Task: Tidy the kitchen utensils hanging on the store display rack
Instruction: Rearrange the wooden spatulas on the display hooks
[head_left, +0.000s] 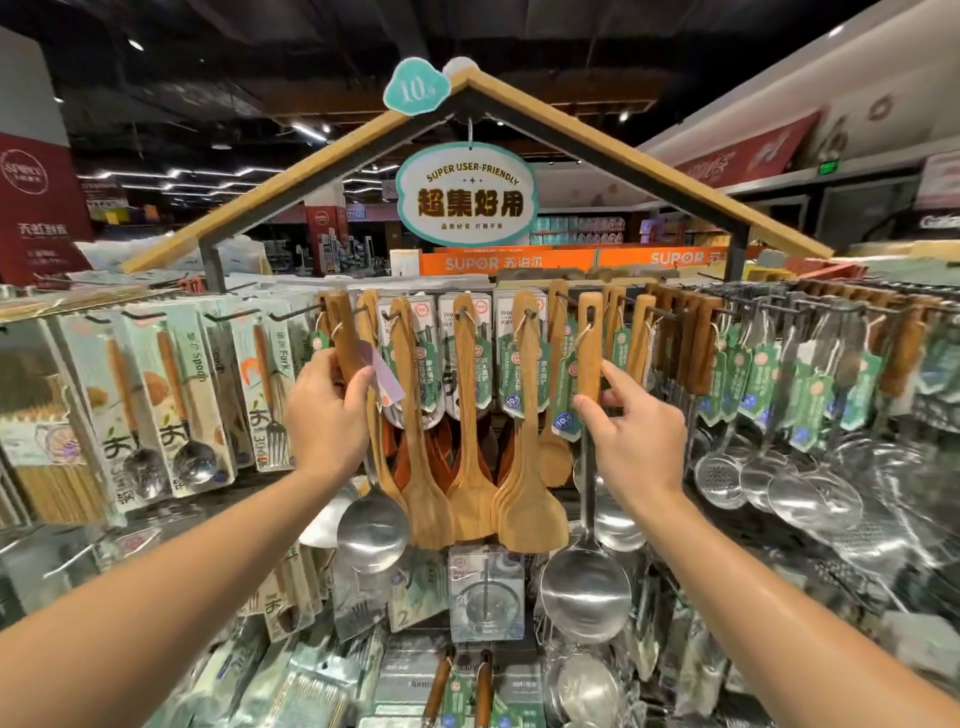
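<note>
Wooden spatulas (470, 467) and wood-handled steel ladles hang from black hooks on the display rack (737, 249). My left hand (324, 415) grips the wooden handle of a ladle (371, 525) at the left end of the row, beside a pale purple tag (387, 382). My right hand (636, 431) pinches the lower end of another ladle's wooden handle (589, 343) between thumb and forefinger. That ladle's steel bowl (584, 592) hangs below my wrist.
Packaged spoons and forks (187, 395) hang to the left. Steel skimmers and strainers (779, 478) hang to the right. Boxed and packaged goods (485, 597) fill the shelf below. A hanging oval sign (467, 195) sits under the roof-shaped wooden frame.
</note>
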